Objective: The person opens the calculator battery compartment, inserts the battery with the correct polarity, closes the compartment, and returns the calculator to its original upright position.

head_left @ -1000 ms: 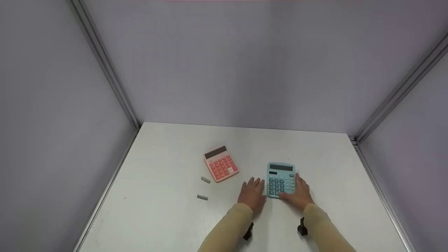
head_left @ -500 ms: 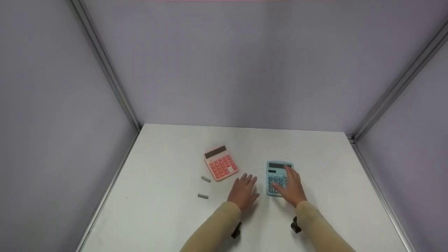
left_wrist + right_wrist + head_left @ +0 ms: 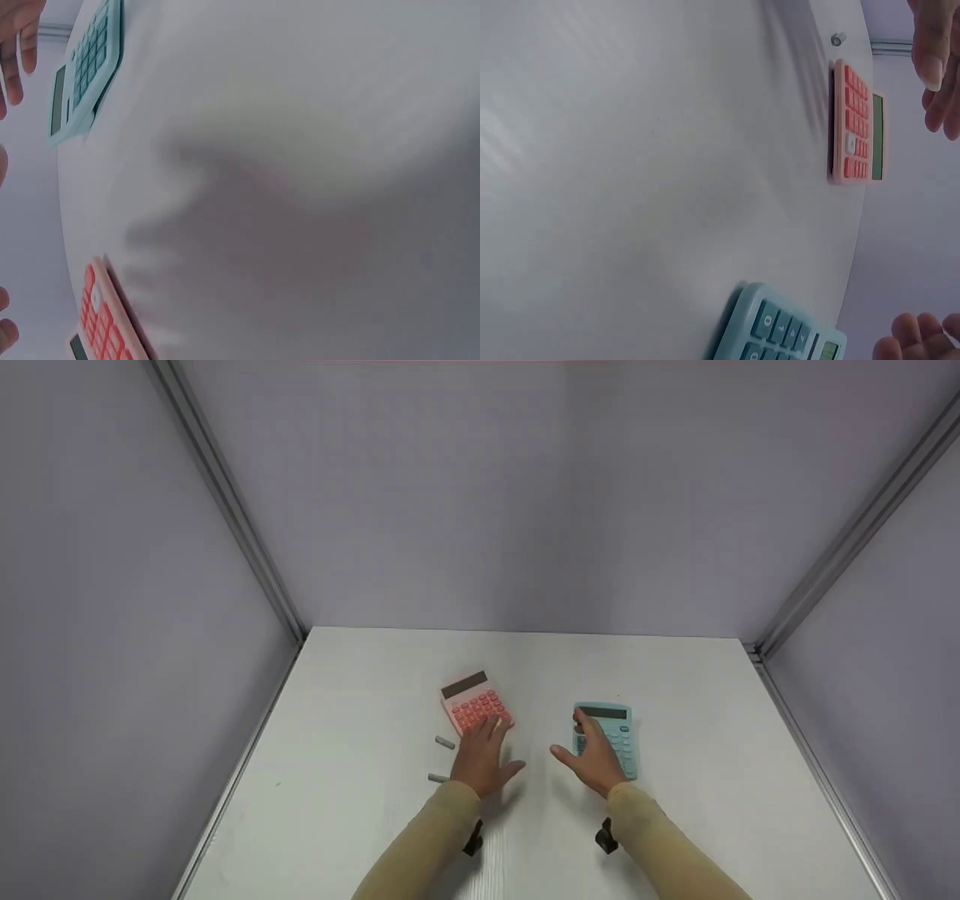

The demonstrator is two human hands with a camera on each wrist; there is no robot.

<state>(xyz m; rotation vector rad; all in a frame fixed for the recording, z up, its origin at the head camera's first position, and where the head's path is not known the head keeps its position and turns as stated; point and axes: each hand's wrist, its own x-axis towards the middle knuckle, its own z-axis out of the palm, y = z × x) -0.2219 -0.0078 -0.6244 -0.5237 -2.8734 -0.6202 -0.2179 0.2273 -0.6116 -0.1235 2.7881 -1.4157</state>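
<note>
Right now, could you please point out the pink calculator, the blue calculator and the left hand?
Pink calculator point(image 3: 478, 705), head view: the keypad.
Blue calculator point(image 3: 616, 739), head view: the keypad.
Left hand point(image 3: 478, 757), head view: the back.

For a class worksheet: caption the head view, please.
Left hand near a pink rectangular calculator, right hand near a light-blue rectangular calculator, white tabletop beneath.

- A walled booth point(image 3: 390, 547), much like a lab or test cell; what building it stands in cannot be told
- White worktop point(image 3: 360, 697) spanning it from side to side
- Smooth lilac-grey back panel point(image 3: 525, 495) along the worktop's far edge, left panel point(image 3: 112, 622) and right panel point(image 3: 892, 675) beside it
- Metal posts point(image 3: 237, 510) rising at its two far corners, metal rails point(image 3: 844, 810) along its left and right edges
- Small black devices point(image 3: 473, 840) worn at the sleeves point(image 3: 412, 844)
</note>
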